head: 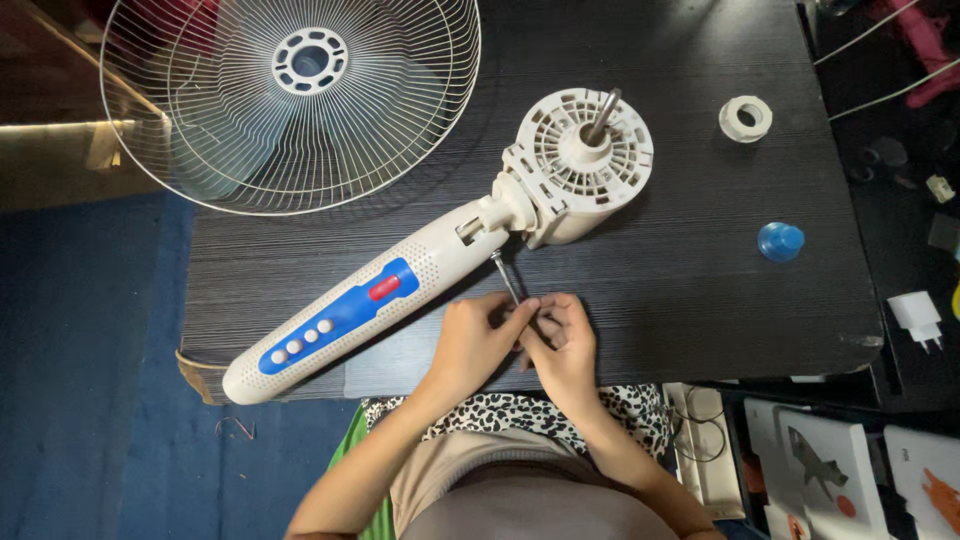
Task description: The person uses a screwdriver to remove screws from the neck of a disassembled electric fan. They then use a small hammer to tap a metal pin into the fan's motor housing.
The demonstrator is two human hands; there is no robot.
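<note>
Dark wood-grain table (700, 300) fills the view, with a fan body (420, 270) lying flat across it, motor shaft up, so its neck joint faces the person. Both hands meet at the near edge: the left hand (470, 345) and right hand (565, 350) pinch a screwdriver (508, 280) together, tip toward the neck. A wire fan guard (290, 100), 1 white ring nut (745, 118) and 1 blue cap (780, 241) lie set aside.

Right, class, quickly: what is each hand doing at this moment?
Left hand: fingers closed on the screwdriver shaft.
Right hand: fingers curled at the screwdriver's lower end; the exact grip is hidden.
</note>
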